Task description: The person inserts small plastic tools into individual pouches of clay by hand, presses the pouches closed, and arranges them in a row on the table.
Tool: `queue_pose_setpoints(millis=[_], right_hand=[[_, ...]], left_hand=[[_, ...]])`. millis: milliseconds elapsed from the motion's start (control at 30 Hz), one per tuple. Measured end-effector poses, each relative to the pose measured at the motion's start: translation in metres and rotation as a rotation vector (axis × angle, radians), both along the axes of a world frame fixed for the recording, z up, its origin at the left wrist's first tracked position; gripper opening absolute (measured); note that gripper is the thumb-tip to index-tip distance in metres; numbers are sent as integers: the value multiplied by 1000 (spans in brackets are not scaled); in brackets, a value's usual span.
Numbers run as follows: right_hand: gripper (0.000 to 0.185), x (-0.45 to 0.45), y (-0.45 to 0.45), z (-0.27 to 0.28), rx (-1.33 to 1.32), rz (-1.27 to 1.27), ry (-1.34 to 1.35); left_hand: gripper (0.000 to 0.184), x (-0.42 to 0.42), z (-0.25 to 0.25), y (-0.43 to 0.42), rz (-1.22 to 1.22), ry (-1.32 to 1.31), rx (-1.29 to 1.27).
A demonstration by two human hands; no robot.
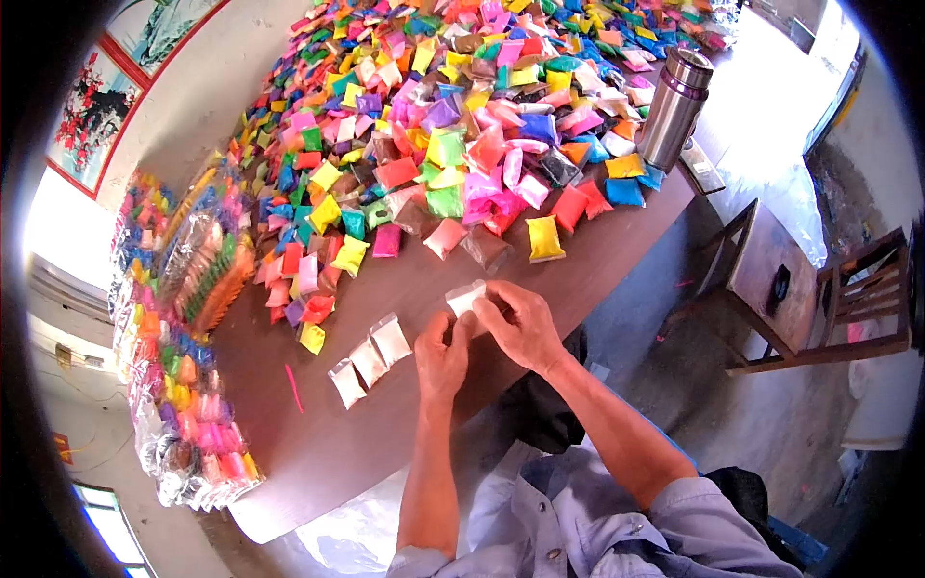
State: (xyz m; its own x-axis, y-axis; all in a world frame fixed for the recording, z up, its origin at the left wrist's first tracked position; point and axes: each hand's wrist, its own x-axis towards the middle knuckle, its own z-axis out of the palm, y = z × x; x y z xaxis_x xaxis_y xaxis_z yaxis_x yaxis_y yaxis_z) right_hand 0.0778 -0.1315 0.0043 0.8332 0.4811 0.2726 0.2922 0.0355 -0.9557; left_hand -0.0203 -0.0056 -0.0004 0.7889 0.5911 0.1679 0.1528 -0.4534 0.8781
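Observation:
Between my two hands, over the table's front edge, is a small white packet (466,298). My right hand (517,323) is closed on its right side, fingers bent. My left hand (444,355) is closed just below and to the left, its fingertips at the packet's lower edge. Left of my left hand, three white packets lie side by side in a slanting row: one (390,340) nearest the hand, one (368,361) in the middle and one (346,382) farthest left. A yellow packet (544,239) lies beyond my right hand.
A large heap of colourful packets (443,144) covers the far part of the brown table (270,424). Clear bags of packets (198,385) line the left edge. A steel flask (675,111) stands at the right. A pink strip (294,388) lies at left. Beyond are a stool (771,275) and chair (872,299).

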Motion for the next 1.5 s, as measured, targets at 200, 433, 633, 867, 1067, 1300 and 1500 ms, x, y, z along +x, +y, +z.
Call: queue_pose_setpoints(millis=[200, 433, 633, 867, 1067, 1300, 1500], right_hand=[[24, -1, -2, -5, -24, 29, -8], [21, -3, 1, -3, -12, 19, -23], [21, -2, 0, -11, -24, 14, 86], [17, -4, 2, -9, -63, 11, -24], [14, -2, 2, -12, -74, 3, -89], [11, -5, 2, -3, -91, 67, -61], [11, -3, 6, -9, -29, 42, -103]], left_hand=[[31, 0, 11, -4, -16, -75, -231], [30, -2, 4, -2, -1, -97, -203], [20, -1, 11, -8, 29, -103, -302], [18, -5, -3, -1, 57, -97, -332], [15, -3, -6, -2, 17, -129, -284], [18, -4, -3, -2, 20, -145, -283], [19, -3, -5, -2, 17, -187, -278]])
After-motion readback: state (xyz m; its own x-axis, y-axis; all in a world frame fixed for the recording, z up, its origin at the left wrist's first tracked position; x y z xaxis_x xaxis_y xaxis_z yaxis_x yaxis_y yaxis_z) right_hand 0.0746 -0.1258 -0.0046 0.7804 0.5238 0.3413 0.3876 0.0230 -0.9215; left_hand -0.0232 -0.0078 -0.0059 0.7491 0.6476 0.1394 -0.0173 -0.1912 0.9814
